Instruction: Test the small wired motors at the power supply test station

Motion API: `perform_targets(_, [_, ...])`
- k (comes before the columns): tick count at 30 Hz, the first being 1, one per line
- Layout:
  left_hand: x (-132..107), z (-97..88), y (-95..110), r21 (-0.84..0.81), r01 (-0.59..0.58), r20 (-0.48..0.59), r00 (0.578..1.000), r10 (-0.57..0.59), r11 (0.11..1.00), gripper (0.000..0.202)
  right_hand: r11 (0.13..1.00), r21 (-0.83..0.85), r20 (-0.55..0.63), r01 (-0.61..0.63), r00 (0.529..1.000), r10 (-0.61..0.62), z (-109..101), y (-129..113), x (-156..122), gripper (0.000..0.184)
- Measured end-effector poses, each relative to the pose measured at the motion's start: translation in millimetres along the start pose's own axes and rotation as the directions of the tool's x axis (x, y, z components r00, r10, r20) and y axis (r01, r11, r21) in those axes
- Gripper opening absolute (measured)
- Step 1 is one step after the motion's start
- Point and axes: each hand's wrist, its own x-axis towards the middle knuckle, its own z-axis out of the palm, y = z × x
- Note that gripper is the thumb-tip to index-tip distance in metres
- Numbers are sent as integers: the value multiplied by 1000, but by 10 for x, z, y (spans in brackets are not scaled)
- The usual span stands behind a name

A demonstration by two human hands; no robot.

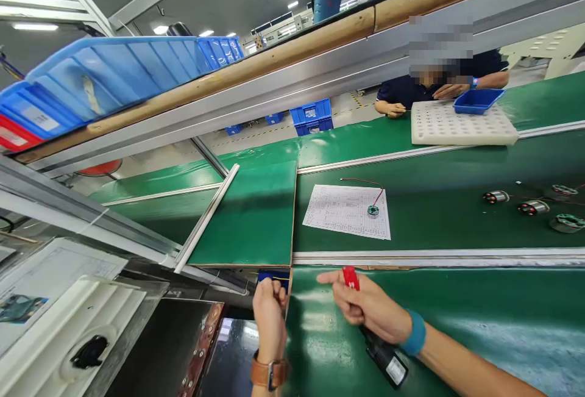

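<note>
Nearest the camera, at the near edge of the green conveyor belt (457,214), the right hand (370,305) is curled around a black-bodied hand tool (384,357) with a red tip (351,277) — index finger stretched out to the left, the other fingers wrapped tight. The tool's black body runs down under the palm toward the wrist, which wears a teal band. Just left of it, the left hand (269,314) is closed, fingertips pinched on something small and thin; what it is cannot be told. A brown-strapped watch sits on that wrist.

The tool looks stiff and light enough for one hand, probably best gripped around the black body, well back from the red tip.

Beyond the hands, on the belt, lies a printed sheet (340,214) with a small round stator (373,210) on its right part, red wire trailing. Farther right along the belt rest small motors (496,197). At the belt's far side, a co-worker's hands rest by a white foam tray (461,125) carrying a blue bin (478,101).
</note>
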Motion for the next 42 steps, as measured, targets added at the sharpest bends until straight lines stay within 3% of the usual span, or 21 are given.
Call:
perform_targets(3, [176,-398,-7,252,-53,-75,994,74,966,39,977,-208,-189,54,977,-95,-263,-146,177,61])
perform_targets(5, [289,-634,-7,507,-49,-91,990,111,860,43,879,-470,-359,87,890,-281,-538,-292,317,67])
perform_targets(6, [346,-735,1,666,-18,-91,990,105,746,48,781,-620,-423,74,807,-412,-696,-378,387,67])
perform_targets(8, [455,-892,31,912,35,-75,994,81,409,50,527,-847,-446,-66,627,-639,-1012,-566,522,59])
perform_targets(9, [499,-944,50,969,16,-44,993,109,246,44,418,-891,-439,-179,577,-689,-1153,-658,588,52])
perform_targets(11, [557,-979,81,995,-89,77,971,226,44,46,276,-879,-462,-388,557,-690,-1365,-807,727,39])
perform_targets(13, [573,-902,95,980,-197,191,912,363,-21,51,186,-835,-508,-518,594,-623,-1470,-884,875,50])
perform_targets(16, [576,-550,65,939,-343,305,850,429,11,38,92,-823,-508,-561,653,-563,-1488,-873,1077,49])
perform_targets(19, [653,44,-28,759,-641,537,717,445,118,38,109,-821,-511,-561,636,-578,-1493,-806,1173,34])
perform_targets(21, [784,515,-107,639,-746,655,655,377,185,48,156,-819,-526,-553,613,-589,-1540,-783,1158,29])
perform_targets(23, [984,993,-180,667,-715,682,699,217,207,49,220,-823,-535,-524,584,-610,-1612,-796,1093,27])
perform_targets(25, [1243,1426,-239,785,-595,591,803,80,173,46,299,-830,-538,-471,532,-654,-1682,-849,1005,28])
perform_targets(28, [1674,1914,-304,920,-368,357,929,96,138,55,402,-839,-538,-366,450,-713,-1733,-977,882,34])
perform_targets(30, [1919,2124,-352,961,-231,210,967,145,153,64,442,-847,-531,-296,425,-733,-1723,-1073,829,36])
perform_targets(34, [2161,2360,-517,983,-83,40,968,248,165,69,476,-861,-504,-180,424,-752,-1645,-1231,800,32])
perform_targets(38, [2219,2504,-668,988,-81,29,936,349,135,69,473,-870,-483,-141,444,-755,-1581,-1312,800,28])
perform_targets(42, [2400,2676,-658,984,-49,-15,936,352,174,67,478,-867,-487,-144,454,-746,-1542,-1330,773,27])
